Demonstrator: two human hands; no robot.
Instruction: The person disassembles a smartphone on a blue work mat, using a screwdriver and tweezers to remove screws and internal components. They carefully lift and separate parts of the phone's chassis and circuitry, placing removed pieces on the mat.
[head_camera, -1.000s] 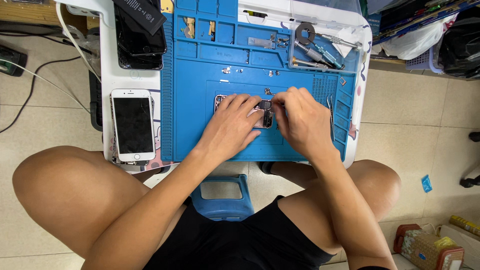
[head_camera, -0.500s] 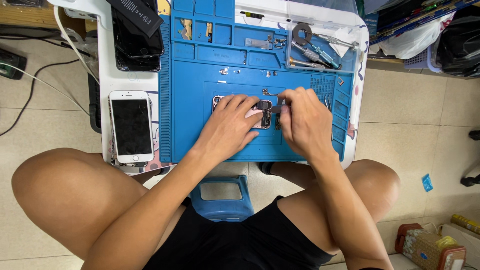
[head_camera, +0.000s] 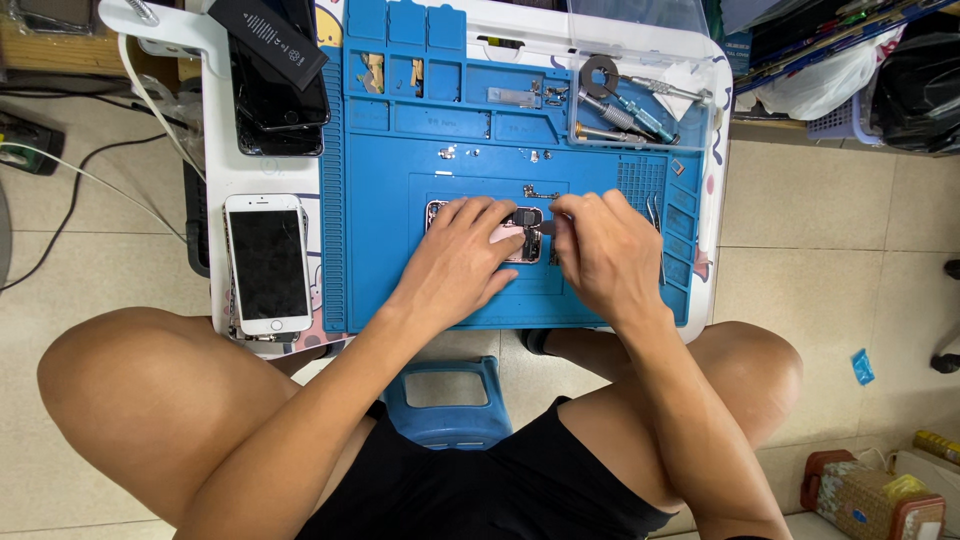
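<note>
At the centre of the frame an opened phone body (head_camera: 520, 235) lies flat on the blue repair mat (head_camera: 450, 300), inside the mat's raised central rectangle. What shows of it between the hands is a pale pinkish shell with dark and silvery parts along its upper edge; the rest is covered, so its full outline cannot be read.

The left hand (head_camera: 455, 255) lies spread over the phone body's left half, fingers pressed down on it, a flat grip that seems meant to keep the piece from sliding on the mat. The right hand (head_camera: 600, 250) sits just beside it on the right, fingers pinched together at the phone body's right edge around something small and dark; whether that is a tool or a part is too small to tell.

Just above the hands, a few tiny screws and a small metal bracket (head_camera: 538, 192) rest on the mat, likely kept close so they stay in reach. A pair of tweezers (head_camera: 655, 215) lies to the right of the right hand. In the upper right, screwdrivers (head_camera: 625, 115) sit in a clear tray. Left of the mat, on the white worktop (head_camera: 215, 160), a white phone (head_camera: 266, 262) lies screen up, with dark phones (head_camera: 280, 100) stacked above it. A blue stool (head_camera: 445, 400) shows between the person's knees.
</note>
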